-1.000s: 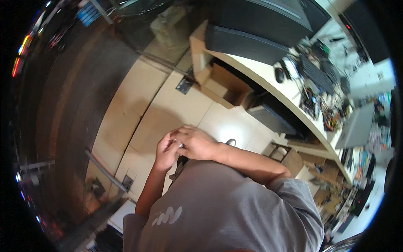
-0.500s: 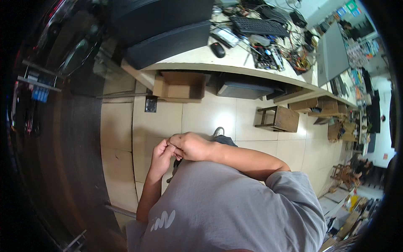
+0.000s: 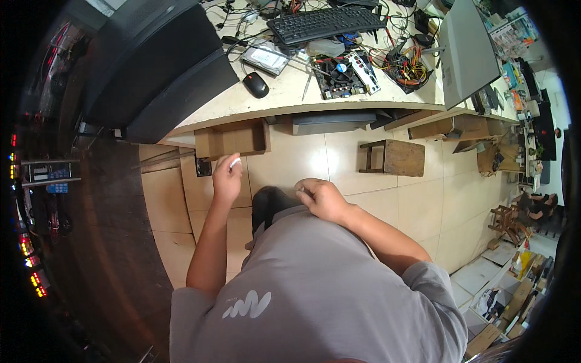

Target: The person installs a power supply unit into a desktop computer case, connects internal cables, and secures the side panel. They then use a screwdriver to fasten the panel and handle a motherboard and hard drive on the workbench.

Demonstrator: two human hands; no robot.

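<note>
My left hand (image 3: 226, 183) is raised in front of me over the floor, near an open cardboard box. Its fingers are closed, and a small white thing (image 3: 236, 162) shows at their tips, too small to make out. Lower and to the right, my right hand (image 3: 322, 199) hangs in front of my shirt with fingers curled toward the thumb. Whether anything sits in that curl is hidden. The two hands are apart.
Ahead, a workbench (image 3: 284, 103) bears a mouse (image 3: 256, 85), a hard drive (image 3: 265, 58), a keyboard (image 3: 327, 25), a circuit board (image 3: 339, 75) and tangled cables (image 3: 411, 66). Below stand the cardboard box (image 3: 230, 138) and a wooden stool (image 3: 404, 158). Another person sits far right.
My hands, together before, have separated: the left went forward, the right moved right. The bench now appears nearer, and the white thing shows at my left fingertips.
</note>
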